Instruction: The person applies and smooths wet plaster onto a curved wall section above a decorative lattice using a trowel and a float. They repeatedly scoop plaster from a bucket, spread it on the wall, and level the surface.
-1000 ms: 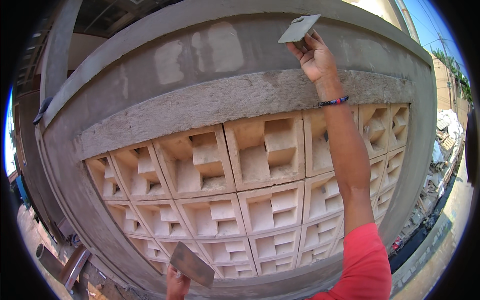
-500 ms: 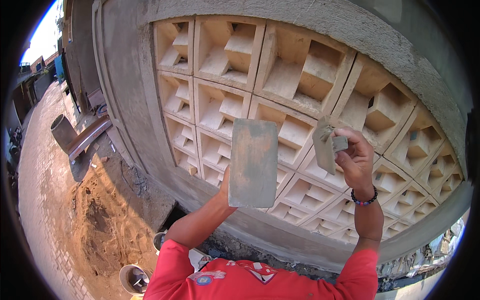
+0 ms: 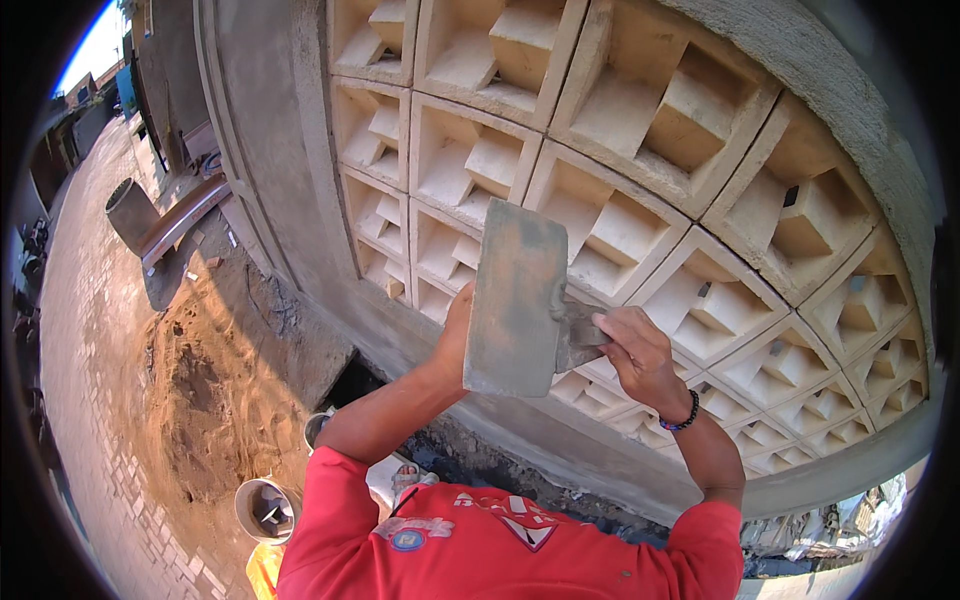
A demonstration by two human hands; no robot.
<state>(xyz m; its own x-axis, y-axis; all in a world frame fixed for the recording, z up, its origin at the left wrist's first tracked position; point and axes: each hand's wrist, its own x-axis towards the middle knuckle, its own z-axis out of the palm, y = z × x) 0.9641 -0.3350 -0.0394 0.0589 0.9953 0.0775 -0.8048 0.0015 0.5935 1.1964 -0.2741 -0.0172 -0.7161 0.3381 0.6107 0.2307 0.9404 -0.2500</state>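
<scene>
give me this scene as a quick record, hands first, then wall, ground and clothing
left hand: holds a flat rectangular board, partly hidden behind it
right hand: grips a smaller tool by the board's right edge; contact unclear
wall: gray surround, cream openwork blocks
ground: sand pile, bucket with things inside
clothing: red shirt, beaded bracelet on right wrist

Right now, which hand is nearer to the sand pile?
Left. The left hand is above and right of the sand pile; the right hand is farther right, beyond the flat board.
</scene>
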